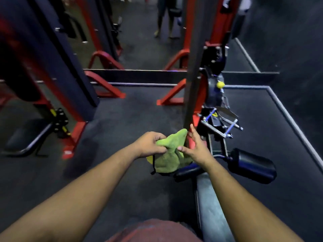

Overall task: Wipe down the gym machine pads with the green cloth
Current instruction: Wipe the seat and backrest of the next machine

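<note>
Left hand [151, 144] bunches the green cloth [168, 152] in curled fingers while right hand [195, 148], fingers spread, touches its edge — likely regathering it into a wiping wad — cloth hanging above the near roller pad [187, 172], bench seat pad [212, 203] beside.

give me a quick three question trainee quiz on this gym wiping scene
1. True or false: the crumpled green cloth is spread flat on the black cylindrical roller pad.
2. Which hand grips the cloth in curled fingers? A left hand B right hand C neither
3. Fill in: the machine's upright frame post in front of the hands is painted ____ and black.

Key: 1 false; 2 A; 3 red
</note>
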